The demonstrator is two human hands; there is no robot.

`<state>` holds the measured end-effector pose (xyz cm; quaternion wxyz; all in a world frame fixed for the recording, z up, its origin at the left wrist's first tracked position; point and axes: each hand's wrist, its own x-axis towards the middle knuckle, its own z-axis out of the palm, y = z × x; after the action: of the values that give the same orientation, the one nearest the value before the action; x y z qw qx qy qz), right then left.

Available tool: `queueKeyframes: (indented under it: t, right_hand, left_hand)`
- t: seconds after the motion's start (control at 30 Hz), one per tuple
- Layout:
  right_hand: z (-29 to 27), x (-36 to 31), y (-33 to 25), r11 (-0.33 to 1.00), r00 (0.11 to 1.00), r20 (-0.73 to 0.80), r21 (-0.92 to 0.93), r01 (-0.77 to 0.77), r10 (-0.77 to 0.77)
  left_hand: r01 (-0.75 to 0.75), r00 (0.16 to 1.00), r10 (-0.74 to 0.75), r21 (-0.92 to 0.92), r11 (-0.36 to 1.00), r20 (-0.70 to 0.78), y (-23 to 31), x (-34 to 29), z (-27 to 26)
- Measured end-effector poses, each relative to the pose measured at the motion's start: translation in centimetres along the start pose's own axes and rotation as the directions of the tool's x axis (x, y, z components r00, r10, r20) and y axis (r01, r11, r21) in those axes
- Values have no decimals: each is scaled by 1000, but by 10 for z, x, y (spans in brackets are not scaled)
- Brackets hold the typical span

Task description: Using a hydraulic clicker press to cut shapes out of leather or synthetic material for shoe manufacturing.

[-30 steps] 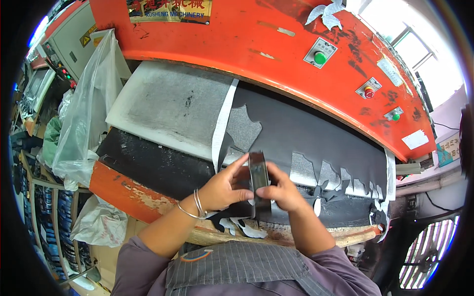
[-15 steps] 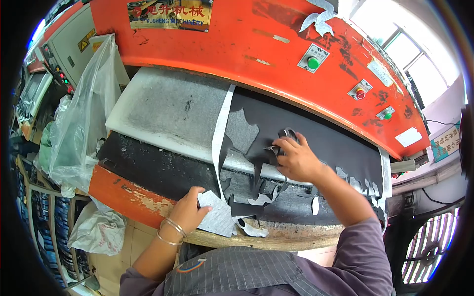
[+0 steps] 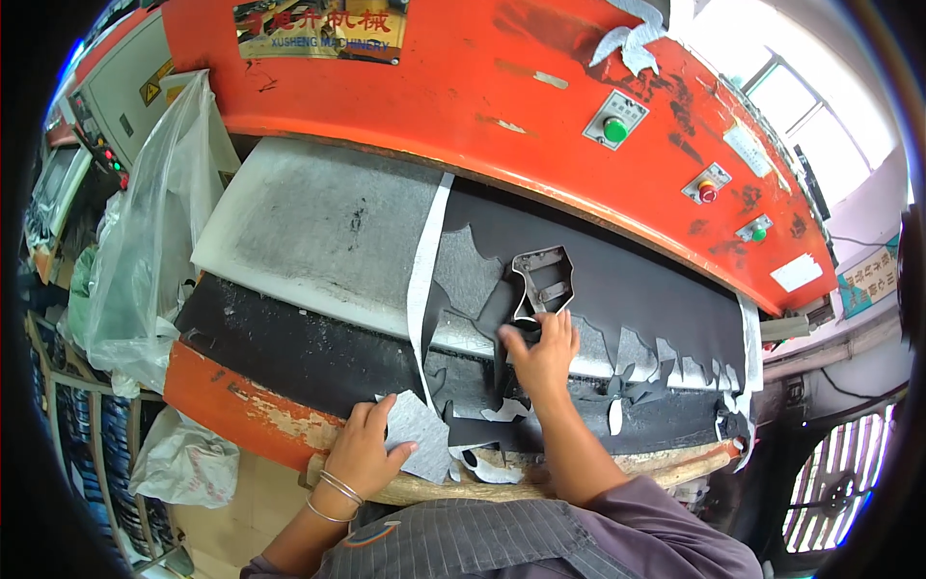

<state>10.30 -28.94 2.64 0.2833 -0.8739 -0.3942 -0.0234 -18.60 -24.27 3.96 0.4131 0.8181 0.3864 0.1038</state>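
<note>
Steel cutting die (image 3: 543, 280) now lies on the black sheet (image 3: 637, 289); my right hand (image 3: 542, 352) has apparently let go just below it, fingers loose, while my left hand (image 3: 367, 449) pinches a grey cut piece (image 3: 417, 446).

- At twelve o'clock we see the orange machine housing (image 3: 463, 87) with a green push button (image 3: 614, 128).
- At nine o'clock we see a clear plastic bag (image 3: 145, 251).
- At four o'clock we see a window grille (image 3: 830, 478).

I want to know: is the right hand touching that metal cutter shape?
Touching. The head view shows the right hand with fingertips on the metal cutter's lower edge.
</note>
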Motion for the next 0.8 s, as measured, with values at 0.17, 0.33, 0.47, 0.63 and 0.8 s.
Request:
queueKeyframes:
  t: [0.17,0.33,0.47,0.63,0.8]
  right_hand:
    - [16,82,7,938,954,54,202,280,-296]
    - [29,159,9,838,852,51,220,500,-521]
    - [30,149,-12,881,868,180,209,425,-462]
    - [46,138,-21,950,945,111,86,300,-309]
    - [45,139,-22,937,935,75,79,340,-346]
  left_hand:
    - [-202,954,212,67,977,-213,6,31,-28]
    - [-441,854,469,163,882,-227,30,143,-47]
    - [-334,901,351,106,936,-256,20,229,-29]
    - [-290,858,372,263,920,-355,24,287,-4]
    - [-303,849,399,298,905,-348,20,288,-2]
